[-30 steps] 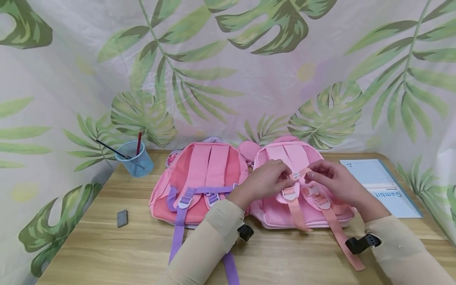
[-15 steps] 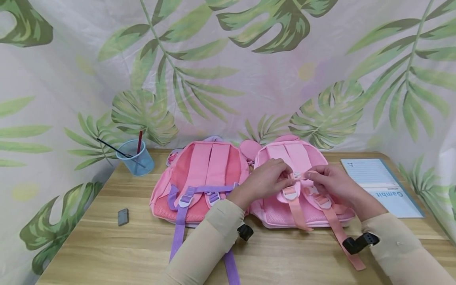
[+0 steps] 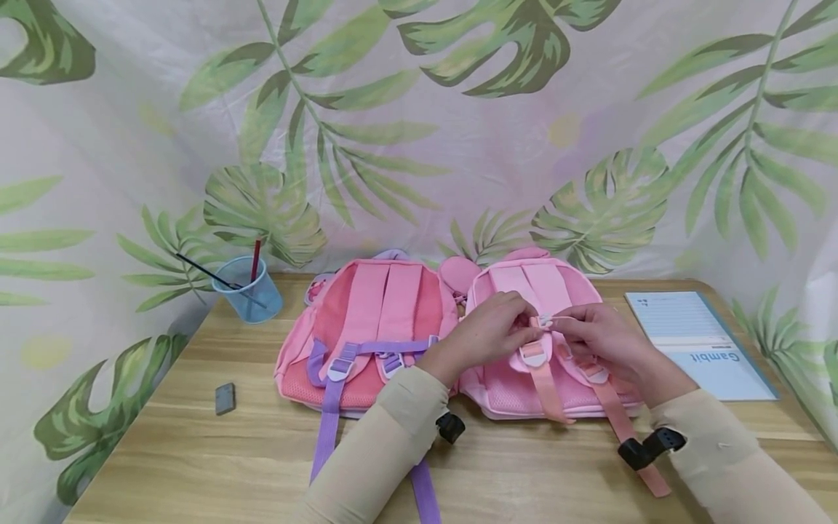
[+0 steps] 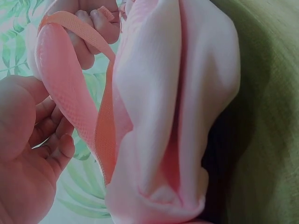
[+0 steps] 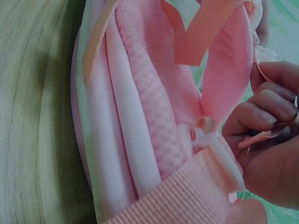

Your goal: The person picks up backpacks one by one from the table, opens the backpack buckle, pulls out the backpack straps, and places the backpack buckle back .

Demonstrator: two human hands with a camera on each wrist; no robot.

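- Right at the fingers: the left hand (image 3: 494, 326) pinches one side of the white buckle (image 3: 545, 321). Let that grip twist and the buckle could turn askew or slip; its fingertips are partly hidden.
- Opposite, the right hand (image 3: 604, 338) pinches the thin band beside the buckle, with a strap end (image 5: 256, 139) tucked in its curled fingers. That loose end could bunch up and snag. Whether the buckle is fastened, I can't tell.
- Underneath lies the lighter pink backpack (image 3: 579, 397), back side up on the counter (image 3: 164, 451), buckle lifted just above it. A hard tug could drag the whole bag along.
- Watch the right orange tail (image 3: 612, 409)! It trails below the black wrist camera (image 3: 644, 449) and could catch as the arm shifts.
- Further left, the purple strap (image 3: 329, 418) of the darker pink backpack (image 3: 425, 309) runs down by the left sleeve (image 3: 393, 429); an elbow swing could pull it.
- Outermost, the notebook (image 3: 727, 382) sits near the right forearm, where a wide sweep might nudge it.
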